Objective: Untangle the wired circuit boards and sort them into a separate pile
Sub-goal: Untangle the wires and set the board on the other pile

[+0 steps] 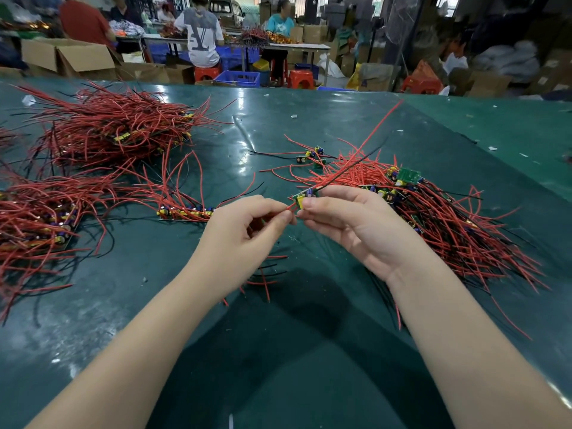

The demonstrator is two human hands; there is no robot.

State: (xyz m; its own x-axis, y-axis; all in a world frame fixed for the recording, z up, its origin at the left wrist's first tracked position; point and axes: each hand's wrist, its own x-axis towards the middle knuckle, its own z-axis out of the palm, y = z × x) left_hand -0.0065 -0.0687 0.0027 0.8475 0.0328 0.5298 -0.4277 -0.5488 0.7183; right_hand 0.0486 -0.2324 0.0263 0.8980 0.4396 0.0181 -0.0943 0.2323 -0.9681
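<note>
Red wires cover much of the dark green table (309,125), and at the centre of the frame I hold one small circuit board (305,196) between my two hands. My right hand (356,224) has its fingers curled round the board, thumb and forefinger pinching its near edge. My left hand (244,227) pinches a short red lead (290,207) coming off the board's left side, fingertips closed tight on it. From the board a long red wire (376,128) and a black one run up toward the upper right of the frame, lifted clear of the table.

Just right of my right hand lies the tangled heap (439,218) of boards and wires, spreading toward the right edge. Three loose boards (311,156) sit above centre, apart from the heap. Left of my left hand a short row of boards (185,212) lies lined up, wires fanning upward. A big pile (114,128) fills the upper left, another pile (40,218) the left edge. Beyond the table, people sit at benches among cardboard boxes (71,57) and red stools (300,78).
</note>
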